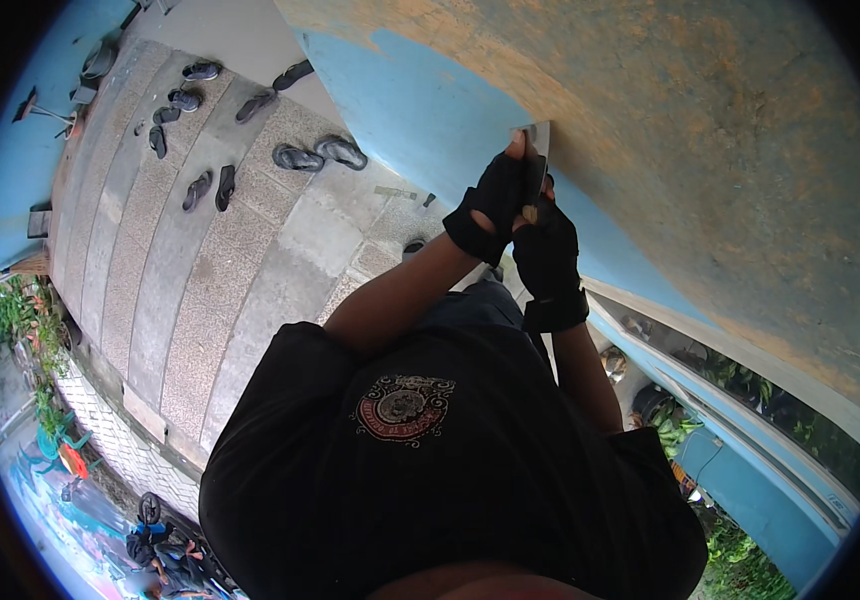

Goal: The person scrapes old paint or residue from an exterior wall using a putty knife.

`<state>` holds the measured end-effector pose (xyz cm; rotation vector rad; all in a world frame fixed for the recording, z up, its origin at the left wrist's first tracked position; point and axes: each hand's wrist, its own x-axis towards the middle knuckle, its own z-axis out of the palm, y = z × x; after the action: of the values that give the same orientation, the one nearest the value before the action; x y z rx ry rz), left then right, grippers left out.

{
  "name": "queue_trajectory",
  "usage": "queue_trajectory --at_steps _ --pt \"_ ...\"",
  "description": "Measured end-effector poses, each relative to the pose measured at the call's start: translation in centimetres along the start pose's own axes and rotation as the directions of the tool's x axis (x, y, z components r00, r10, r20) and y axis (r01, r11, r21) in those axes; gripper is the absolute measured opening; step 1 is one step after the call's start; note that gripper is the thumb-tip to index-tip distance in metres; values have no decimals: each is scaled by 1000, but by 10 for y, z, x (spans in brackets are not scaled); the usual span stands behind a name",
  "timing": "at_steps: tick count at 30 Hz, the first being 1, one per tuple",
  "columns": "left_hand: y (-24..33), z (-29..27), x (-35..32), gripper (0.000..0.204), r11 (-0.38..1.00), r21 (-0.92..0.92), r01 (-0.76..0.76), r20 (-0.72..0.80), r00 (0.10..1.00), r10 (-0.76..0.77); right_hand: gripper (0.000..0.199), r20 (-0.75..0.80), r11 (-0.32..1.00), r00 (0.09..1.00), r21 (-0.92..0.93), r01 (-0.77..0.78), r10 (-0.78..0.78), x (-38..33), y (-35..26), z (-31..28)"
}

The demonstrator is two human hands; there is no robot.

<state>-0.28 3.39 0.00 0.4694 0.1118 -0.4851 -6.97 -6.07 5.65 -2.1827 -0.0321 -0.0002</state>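
A scraper (541,140) with a flat, greyish metal blade is held up against the wall (430,100), its edge at the border of the blue paint and a bare patch (690,110) of grey and tan. My right hand (548,255), in a black fingerless glove, is closed round the lower part of the tool, where a bit of light brown handle shows. Higher up, my left hand (498,195), gloved the same way, grips it near the blade with the thumb pointing up along it. The fingers of both hands are partly hidden.
Several sandals and shoes (297,157) lie scattered over the striped stone floor (250,235) to the left. A ledge (640,320) runs along the wall's lower right. Plants (30,325) and a parked motorbike (175,560) are at the far left.
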Motion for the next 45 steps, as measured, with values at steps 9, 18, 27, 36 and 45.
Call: queue_trajectory --at_steps 9,18,27,36,45 --pt "-20 -7 5 57 995 -99 21 68 998 -14 19 54 994 995 -73 -79 83 -8 -7 -16" --pt "-21 11 0 61 998 -55 16 151 989 -8 17 -17 1000 1000 -12 -26 26 -16 -1 -24" --pt "-13 18 2 60 994 -101 -36 -14 999 35 14 57 999 998 -5 38 -37 -3 1 -24" --pt "-19 22 -4 60 998 -47 -46 -6 999 46 12 25 998 998 48 -51 50 -10 6 -27" --pt "-17 22 -1 56 994 -89 -61 22 998 63 11 47 996 998 76 -52 48 -10 -5 -32"
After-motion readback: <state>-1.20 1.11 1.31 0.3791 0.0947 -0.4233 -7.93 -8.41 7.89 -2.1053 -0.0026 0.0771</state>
